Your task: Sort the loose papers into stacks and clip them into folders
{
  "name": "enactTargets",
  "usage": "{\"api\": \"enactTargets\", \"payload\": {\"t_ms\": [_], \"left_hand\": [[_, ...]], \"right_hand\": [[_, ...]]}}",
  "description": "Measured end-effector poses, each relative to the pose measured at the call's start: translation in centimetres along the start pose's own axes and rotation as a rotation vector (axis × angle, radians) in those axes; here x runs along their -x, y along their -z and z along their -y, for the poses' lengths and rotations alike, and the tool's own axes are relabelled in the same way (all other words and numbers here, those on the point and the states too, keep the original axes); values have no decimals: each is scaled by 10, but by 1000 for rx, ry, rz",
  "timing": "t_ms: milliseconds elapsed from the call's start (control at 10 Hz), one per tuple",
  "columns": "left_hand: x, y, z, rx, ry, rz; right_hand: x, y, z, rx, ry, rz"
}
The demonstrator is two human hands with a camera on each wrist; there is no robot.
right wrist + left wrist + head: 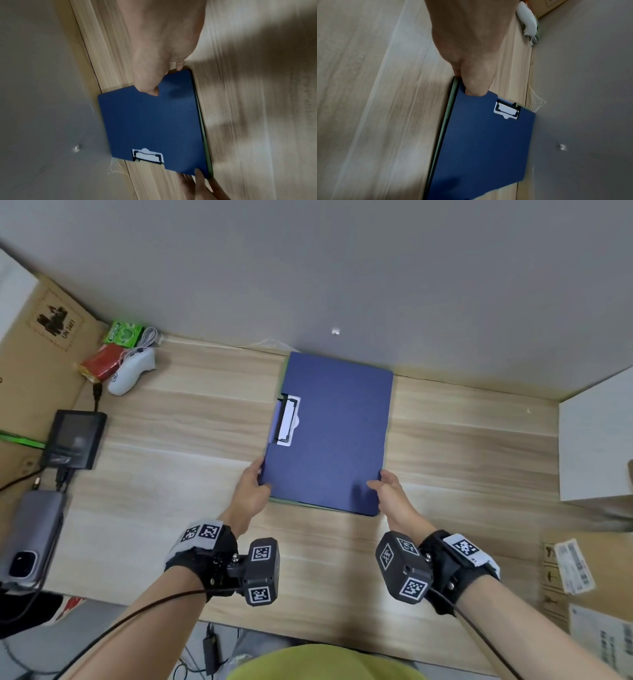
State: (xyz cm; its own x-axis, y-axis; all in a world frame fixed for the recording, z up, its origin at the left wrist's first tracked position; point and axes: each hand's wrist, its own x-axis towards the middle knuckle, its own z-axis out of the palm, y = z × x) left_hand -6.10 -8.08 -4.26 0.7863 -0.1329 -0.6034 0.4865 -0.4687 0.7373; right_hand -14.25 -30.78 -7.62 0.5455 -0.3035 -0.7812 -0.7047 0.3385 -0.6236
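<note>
A closed dark blue clip folder point(332, 433) lies on the wooden table point(188, 422), its far end against the grey wall. A white-and-black clip point(287, 419) sits on its left edge. A green folder edge point(447, 121) shows beneath the blue one. My left hand point(253, 491) pinches the folder's near left corner, thumb on top point(476, 89). My right hand point(387, 491) pinches the near right corner, thumb on the cover point(150, 89). No loose papers are in view.
At the far left lie a white controller point(132, 371), a red packet point(101, 361), a green box point(123, 332) and a cardboard box point(37, 354). A black device point(75, 438) and a phone point(29, 539) sit left. White and cardboard boxes point(596, 440) stand right.
</note>
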Motion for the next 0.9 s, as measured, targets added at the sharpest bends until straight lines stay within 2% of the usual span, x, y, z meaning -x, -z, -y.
{"api": "enactTargets", "payload": {"t_ms": [300, 500, 600, 700, 800, 900], "left_hand": [[-9, 3, -5, -11, -22, 46], [-9, 11, 3, -12, -37, 183], [-10, 17, 6, -3, -58, 237], [-10, 31, 13, 11, -48, 279], [-12, 51, 26, -31, 18, 278], [-17, 74, 50, -60, 123, 173]], "right_hand": [[5, 3, -3, -46, -35, 5], [4, -3, 6, -13, 4, -3], [-21, 3, -20, 18, 59, 14], [-9, -5, -25, 16, 23, -33], [39, -23, -13, -20, -19, -123], [56, -28, -33, -51, -14, -225]]}}
